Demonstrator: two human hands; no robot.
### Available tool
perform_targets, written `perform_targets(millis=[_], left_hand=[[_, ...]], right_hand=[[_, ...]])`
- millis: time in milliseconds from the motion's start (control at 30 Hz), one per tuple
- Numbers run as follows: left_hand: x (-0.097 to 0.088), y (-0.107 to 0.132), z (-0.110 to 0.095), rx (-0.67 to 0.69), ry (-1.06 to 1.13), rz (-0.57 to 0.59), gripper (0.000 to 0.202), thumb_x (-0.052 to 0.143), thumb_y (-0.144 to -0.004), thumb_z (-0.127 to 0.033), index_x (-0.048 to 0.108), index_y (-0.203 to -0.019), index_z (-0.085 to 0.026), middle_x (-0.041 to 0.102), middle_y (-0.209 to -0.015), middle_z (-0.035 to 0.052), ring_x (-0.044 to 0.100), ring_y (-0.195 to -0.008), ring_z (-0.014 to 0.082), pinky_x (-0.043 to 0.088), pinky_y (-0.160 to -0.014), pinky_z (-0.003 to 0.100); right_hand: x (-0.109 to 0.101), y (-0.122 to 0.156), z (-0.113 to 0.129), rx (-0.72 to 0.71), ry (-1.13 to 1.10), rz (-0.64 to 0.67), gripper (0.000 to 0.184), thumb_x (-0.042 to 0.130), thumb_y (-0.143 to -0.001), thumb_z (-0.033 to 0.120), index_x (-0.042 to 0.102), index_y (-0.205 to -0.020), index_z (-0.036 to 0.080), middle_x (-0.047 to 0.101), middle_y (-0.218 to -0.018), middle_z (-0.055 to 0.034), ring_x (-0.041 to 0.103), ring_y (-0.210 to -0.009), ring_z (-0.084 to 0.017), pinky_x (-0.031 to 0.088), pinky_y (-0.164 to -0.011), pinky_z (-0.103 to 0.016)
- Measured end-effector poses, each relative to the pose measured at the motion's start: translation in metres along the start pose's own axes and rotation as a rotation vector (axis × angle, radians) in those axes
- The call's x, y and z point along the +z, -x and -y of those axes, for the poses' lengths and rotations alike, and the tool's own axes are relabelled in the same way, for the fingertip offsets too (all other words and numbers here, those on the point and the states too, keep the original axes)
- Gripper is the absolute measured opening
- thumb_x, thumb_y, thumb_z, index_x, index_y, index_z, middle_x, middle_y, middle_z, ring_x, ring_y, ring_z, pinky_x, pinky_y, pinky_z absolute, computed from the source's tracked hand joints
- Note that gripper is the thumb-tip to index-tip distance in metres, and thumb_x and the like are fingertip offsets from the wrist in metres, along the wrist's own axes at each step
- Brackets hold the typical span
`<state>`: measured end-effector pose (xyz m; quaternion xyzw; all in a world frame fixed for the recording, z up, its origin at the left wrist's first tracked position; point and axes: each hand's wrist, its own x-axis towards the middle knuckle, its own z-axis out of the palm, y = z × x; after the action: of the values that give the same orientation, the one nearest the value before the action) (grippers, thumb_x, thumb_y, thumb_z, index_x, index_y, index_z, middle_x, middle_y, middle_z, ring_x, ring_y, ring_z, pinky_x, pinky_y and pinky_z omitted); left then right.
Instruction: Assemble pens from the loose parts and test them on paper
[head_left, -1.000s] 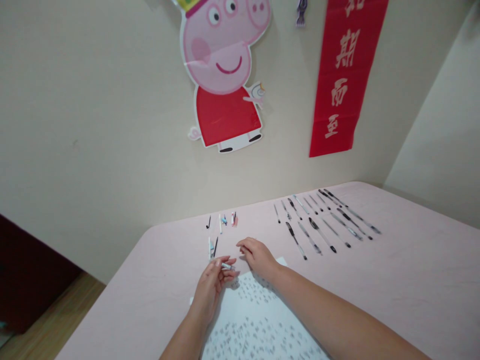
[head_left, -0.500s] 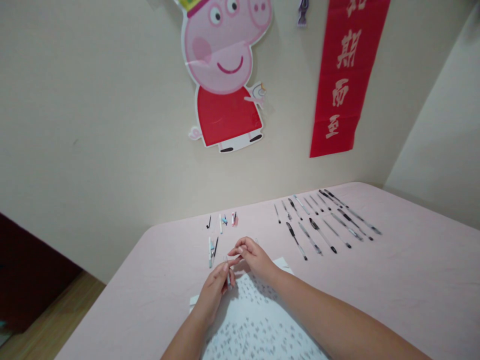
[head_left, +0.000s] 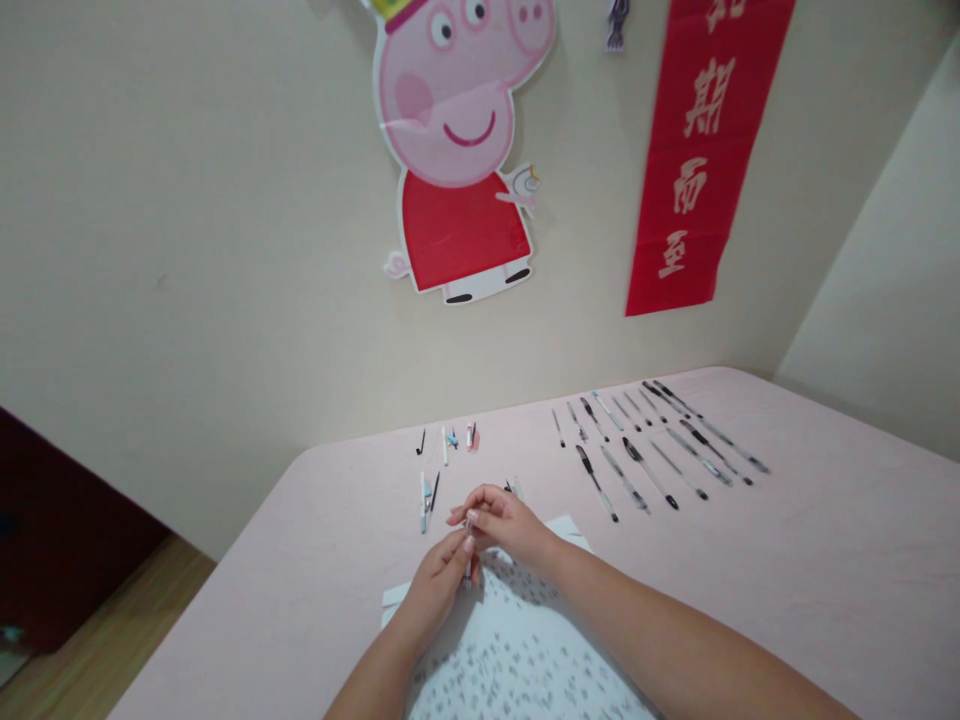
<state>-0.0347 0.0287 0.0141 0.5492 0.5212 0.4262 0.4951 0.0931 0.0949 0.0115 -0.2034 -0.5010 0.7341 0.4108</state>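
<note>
My left hand (head_left: 436,578) is closed around a slim clear pen (head_left: 469,577), held upright over the front sheet area. At the pen's upper end, my right hand (head_left: 510,522) pinches with thumb and fingers. Its fingers hide most of that tip, so the exact part gripped is not visible. Beneath both hands lies white paper (head_left: 510,660) covered in small dark marks. Just beyond my right hand, small pen parts (head_left: 516,487) show partly behind the fingers. To the left lie a white pen piece (head_left: 423,505) and a thin black piece (head_left: 435,491).
Several black and clear pens (head_left: 651,470) lie in two slanting rows on the right of the pink tabletop (head_left: 825,540). More small parts (head_left: 453,439) sit near the wall. A pig cutout (head_left: 465,235) and a red banner (head_left: 686,200) hang on the wall.
My right hand has come down and closed on the pen's upper end, where its fingers were apart from it before. The pen now stands more upright. The view has shifted slightly.
</note>
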Motion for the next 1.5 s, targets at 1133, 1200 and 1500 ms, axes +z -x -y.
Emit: perform_targets(millis=[1133, 1200, 1500], left_hand=[[0.000, 0.000, -0.002, -0.033, 0.122, -0.129, 0.034, 0.063, -0.075, -0.052, 0.066, -0.075, -0.018, 0.055, -0.054, -0.0003, 0.040, -0.050, 0.0123, 0.026, -0.050, 0.024], [0.000, 0.000, -0.002, -0.038, 0.131, -0.127, 0.034, 0.063, -0.075, -0.052, 0.066, -0.076, -0.018, 0.055, -0.054, -0.0003, 0.040, -0.050, 0.0121, 0.025, -0.049, 0.024], [0.002, 0.002, -0.006, -0.067, 0.107, -0.161, 0.033, 0.061, -0.076, -0.051, 0.067, -0.081, -0.018, 0.055, -0.055, -0.0015, 0.036, -0.046, 0.0099, 0.022, -0.047, 0.023]], right_hand=[[-0.013, 0.001, 0.010, -0.289, 0.551, -0.025, 0.031, 0.055, -0.082, 0.043, 0.074, -0.083, 0.019, 0.070, -0.085, -0.0084, 0.064, -0.083, -0.020, 0.048, -0.078, -0.034], [-0.014, 0.002, 0.010, -0.349, 0.616, -0.022, 0.032, 0.053, -0.084, 0.042, 0.074, -0.086, 0.018, 0.071, -0.085, -0.0088, 0.064, -0.082, -0.020, 0.049, -0.077, -0.034], [-0.056, -0.011, 0.009, -0.342, 0.842, -0.442, 0.025, 0.047, -0.084, 0.023, 0.071, -0.083, 0.017, 0.069, -0.088, -0.0098, 0.062, -0.082, -0.021, 0.049, -0.069, -0.033]])
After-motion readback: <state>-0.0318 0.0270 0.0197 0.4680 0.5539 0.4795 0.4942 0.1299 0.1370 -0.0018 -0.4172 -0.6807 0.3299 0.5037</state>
